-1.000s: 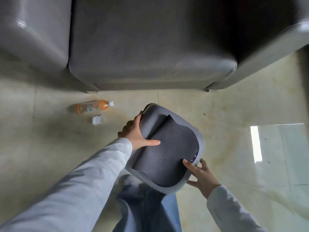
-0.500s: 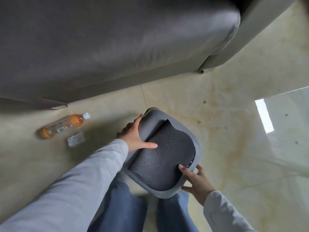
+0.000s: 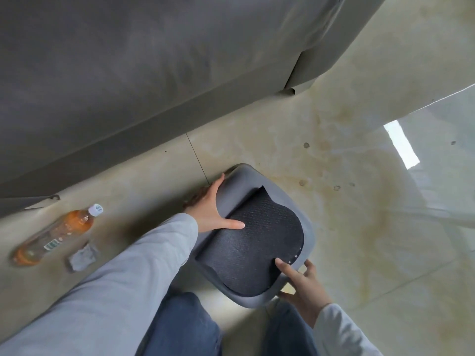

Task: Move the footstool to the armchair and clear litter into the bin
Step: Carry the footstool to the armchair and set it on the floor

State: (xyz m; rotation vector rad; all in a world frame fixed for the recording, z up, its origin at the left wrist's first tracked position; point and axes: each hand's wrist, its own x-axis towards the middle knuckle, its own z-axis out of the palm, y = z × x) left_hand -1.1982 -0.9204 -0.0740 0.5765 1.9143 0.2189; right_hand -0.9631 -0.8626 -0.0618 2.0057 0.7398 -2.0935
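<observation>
1. Closest in, two legs in blue jeans (image 3: pixel 185 327) stand just this side of the footstool (image 3: pixel 257 235), with pale grey sleeves (image 3: pixel 123 283) reaching down past them.
2. The right hand (image 3: pixel 303 286) clasps the footstool's near right edge, thumb lying on the dark textured pad (image 3: pixel 252 242) and fingers curled under the grey rim.
3. The left hand (image 3: pixel 213 209) grips the footstool's far left corner, thumb stretched across onto the pad and fingers wrapped round the outside of the rim. Both hands are closed firmly on it.
4. The footstool sits tilted between the hands, over the pale tiled floor (image 3: pixel 359 227); whether it touches the floor I cannot tell.
5. Left of the footstool, well apart from it, a crumpled scrap of litter (image 3: pixel 82 256) lies on the floor.
6. Just beyond the scrap, a plastic bottle (image 3: pixel 56 235) of orange drink lies on its side, white cap pointing towards the footstool.
7. Beyond the footstool, the grey armchair (image 3: pixel 154 73) fills the far side, its base near the stool's far corner but not touching.
</observation>
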